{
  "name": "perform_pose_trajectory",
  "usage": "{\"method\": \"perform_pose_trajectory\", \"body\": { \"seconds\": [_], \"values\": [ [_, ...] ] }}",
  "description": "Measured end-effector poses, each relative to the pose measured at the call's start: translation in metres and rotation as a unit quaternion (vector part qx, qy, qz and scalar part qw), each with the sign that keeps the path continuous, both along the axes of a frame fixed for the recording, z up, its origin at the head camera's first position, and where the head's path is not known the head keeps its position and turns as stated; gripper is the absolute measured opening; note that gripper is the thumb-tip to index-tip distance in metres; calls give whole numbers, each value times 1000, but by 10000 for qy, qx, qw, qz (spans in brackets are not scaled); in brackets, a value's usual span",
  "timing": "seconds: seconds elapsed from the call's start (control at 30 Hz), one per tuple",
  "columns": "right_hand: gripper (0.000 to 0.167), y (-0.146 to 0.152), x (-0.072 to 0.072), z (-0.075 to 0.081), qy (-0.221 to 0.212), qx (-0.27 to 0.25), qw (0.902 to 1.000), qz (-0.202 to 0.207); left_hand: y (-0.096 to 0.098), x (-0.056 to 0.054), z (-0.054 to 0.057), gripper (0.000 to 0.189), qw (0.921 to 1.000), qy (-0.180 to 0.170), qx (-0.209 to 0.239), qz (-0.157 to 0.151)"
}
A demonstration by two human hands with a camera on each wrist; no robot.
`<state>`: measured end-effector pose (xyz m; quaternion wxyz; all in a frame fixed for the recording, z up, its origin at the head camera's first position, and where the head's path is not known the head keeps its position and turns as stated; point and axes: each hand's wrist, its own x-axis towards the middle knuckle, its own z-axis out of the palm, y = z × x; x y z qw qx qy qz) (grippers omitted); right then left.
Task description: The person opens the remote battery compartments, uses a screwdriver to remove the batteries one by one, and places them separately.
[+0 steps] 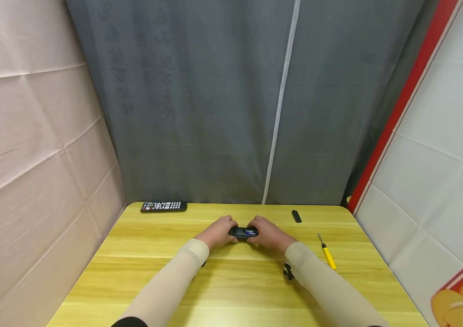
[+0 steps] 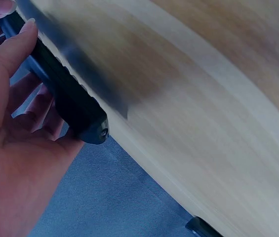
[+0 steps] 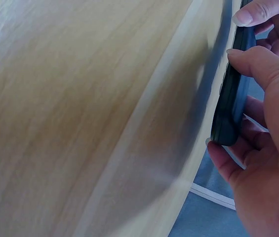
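Pinching between thumbs and fingers, the person's left hand point(image 1: 218, 231) and right hand point(image 1: 271, 235) are both holding a slim, elongated black plastic remote control point(image 1: 238, 233), one hand at each end. From where I am standing, I am seeing it above the middle of the glossy yellow wooden table point(image 1: 252, 290); whether it is touching the wood, I cannot tell. From the left hand, the remote control is lying toward three o'clock; from the right hand, toward nine o'clock. Its long axis is running from nine to three, across the person's front. Its end with a small blue piece point(image 1: 251, 232), which I am judging to be a battery, is pointing toward three o'clock, so the right hand is being the nearer one to this piece. A thin screwdriver with yellow handle point(image 1: 329, 257) is lying around half past three from the remote control, its tip pointing toward eleven.
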<state>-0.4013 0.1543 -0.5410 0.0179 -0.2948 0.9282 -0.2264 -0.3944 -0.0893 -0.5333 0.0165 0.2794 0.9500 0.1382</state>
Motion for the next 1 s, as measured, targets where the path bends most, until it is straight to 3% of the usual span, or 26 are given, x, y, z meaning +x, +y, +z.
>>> {"method": "perform_pose_trajectory", "body": {
  "seconds": [0.27,0.57,0.83,1.0],
  "values": [
    [37,-2,-1,-3,-109,72,9999,-70,2,2,0,40,9999,-69,-96,-109],
    [38,-4,-1,-5,-194,108,9997,-122,3,0,-6,38,9997,-109,-219,24],
    [39,-4,-2,-5,-113,145,9998,-92,3,4,-4,46,9999,-58,-2,-97],
    [39,-4,0,-4,-180,63,9998,-107,3,4,-4,42,9997,34,129,-225]
  ]
}}
